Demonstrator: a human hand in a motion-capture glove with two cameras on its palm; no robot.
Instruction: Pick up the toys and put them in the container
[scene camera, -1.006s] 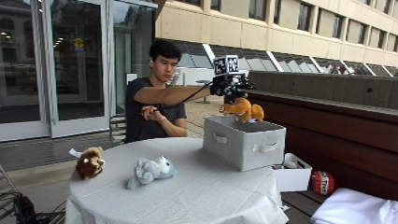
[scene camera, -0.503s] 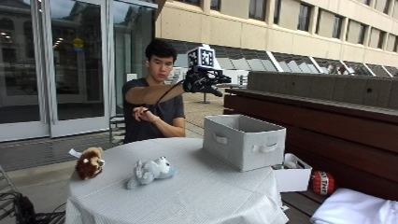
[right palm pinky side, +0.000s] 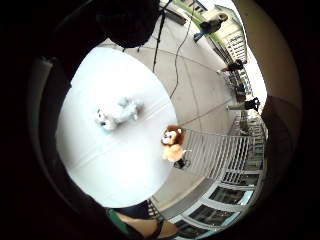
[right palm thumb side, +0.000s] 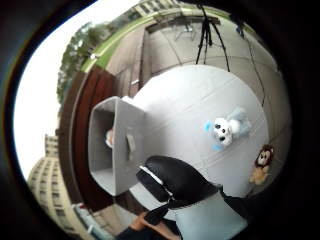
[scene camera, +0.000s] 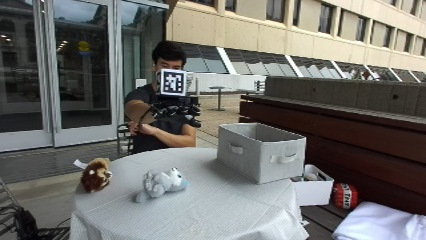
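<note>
On the table (scene camera: 219, 210): a grey-white plush dog (scene camera: 160, 183) is lying mid-cloth, a brown lion toy (scene camera: 96, 174) is sitting at the rim beside it.
Right hand (scene camera: 174, 109): hovering raised above the table's far side, well apart from both toys, holding nothing; I cannot tell how its fingers are standing.
Container (scene camera: 261, 150): a grey fabric bin is standing open-topped near the opposite edge.
Room: bare cloth is lying between dog and bin.
</note>
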